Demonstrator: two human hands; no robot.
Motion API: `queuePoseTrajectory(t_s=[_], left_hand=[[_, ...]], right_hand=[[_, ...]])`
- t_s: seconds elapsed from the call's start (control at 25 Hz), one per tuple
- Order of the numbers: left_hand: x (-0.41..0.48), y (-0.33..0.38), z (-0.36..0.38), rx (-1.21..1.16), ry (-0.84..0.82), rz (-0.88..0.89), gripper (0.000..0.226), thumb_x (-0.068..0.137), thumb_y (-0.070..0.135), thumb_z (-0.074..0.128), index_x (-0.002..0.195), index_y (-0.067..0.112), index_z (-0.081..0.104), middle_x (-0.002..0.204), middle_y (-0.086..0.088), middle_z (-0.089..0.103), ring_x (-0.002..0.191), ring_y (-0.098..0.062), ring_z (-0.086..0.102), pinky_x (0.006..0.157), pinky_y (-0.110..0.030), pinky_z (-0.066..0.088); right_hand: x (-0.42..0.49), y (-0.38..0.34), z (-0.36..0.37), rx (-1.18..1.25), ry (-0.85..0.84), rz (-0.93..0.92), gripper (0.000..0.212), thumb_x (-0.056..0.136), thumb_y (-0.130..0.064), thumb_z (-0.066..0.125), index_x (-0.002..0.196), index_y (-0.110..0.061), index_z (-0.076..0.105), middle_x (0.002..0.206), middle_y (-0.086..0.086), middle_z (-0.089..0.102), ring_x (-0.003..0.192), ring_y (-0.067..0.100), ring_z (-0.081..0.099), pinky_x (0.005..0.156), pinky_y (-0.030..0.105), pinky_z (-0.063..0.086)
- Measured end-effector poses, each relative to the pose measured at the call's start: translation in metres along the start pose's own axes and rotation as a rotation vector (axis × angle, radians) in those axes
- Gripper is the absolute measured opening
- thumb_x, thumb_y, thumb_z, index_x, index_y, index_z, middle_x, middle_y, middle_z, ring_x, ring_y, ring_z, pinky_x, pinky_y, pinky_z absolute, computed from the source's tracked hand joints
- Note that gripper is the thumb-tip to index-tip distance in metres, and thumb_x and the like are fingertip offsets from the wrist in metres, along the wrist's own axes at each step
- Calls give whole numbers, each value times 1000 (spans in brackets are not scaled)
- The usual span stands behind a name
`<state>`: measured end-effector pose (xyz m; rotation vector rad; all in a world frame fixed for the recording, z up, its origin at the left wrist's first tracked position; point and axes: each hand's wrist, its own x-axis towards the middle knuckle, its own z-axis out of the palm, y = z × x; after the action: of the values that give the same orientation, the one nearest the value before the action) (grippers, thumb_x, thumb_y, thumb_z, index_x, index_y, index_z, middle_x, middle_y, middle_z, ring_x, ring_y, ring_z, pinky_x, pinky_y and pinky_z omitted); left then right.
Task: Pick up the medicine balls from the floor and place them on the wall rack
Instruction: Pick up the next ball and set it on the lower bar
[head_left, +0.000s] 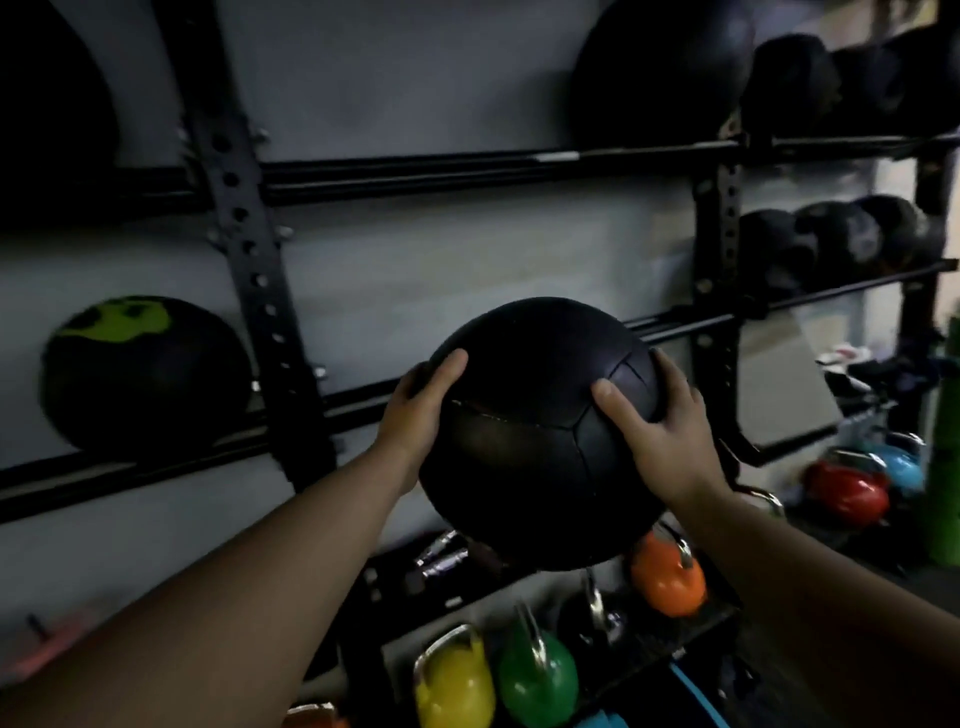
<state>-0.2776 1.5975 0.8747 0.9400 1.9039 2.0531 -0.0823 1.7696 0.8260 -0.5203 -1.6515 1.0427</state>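
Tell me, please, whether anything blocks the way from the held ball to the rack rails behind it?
Nothing visible does. Both hands, left and right, hold the ball before a bare stretch of rails; the green-marked ball sits well to the left.

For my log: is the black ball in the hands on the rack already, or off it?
Off it. Left hand and right hand hold the ball in the air in front of the rack rails.
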Motion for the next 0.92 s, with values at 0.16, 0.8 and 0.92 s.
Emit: queuePoseTrajectory(t_s=[0.16, 0.8, 0.92], left_hand=[[46, 36, -69, 48, 7, 66, 95, 59, 83, 75, 137, 29, 72, 129, 0, 78, 118, -24, 74, 105, -47, 58], [209, 32, -127, 863, 217, 552, 135, 54, 100, 66, 168, 38, 30, 174, -1, 28, 161, -29, 23, 129, -61, 25], [224, 20, -123, 1290, 108, 732, 143, 52, 105, 64, 171, 42, 19, 182, 5, 11, 167, -31, 7, 130, -66, 12]], right_hand=[[36, -30, 83, 80, -36, -42, 130, 48, -102, 62, 157, -35, 40, 150, 2, 49, 134, 18, 52, 110, 36, 43], [269, -25, 285, 394, -268, 70, 72, 59, -84, 76, 115, -39, 62, 114, -5, 72, 85, 11, 74, 72, 33, 58], [318, -4, 326, 389, -266, 61, 56, 67, -77, 75, 101, -33, 67, 94, -4, 75, 66, -1, 70, 61, 26, 51]])
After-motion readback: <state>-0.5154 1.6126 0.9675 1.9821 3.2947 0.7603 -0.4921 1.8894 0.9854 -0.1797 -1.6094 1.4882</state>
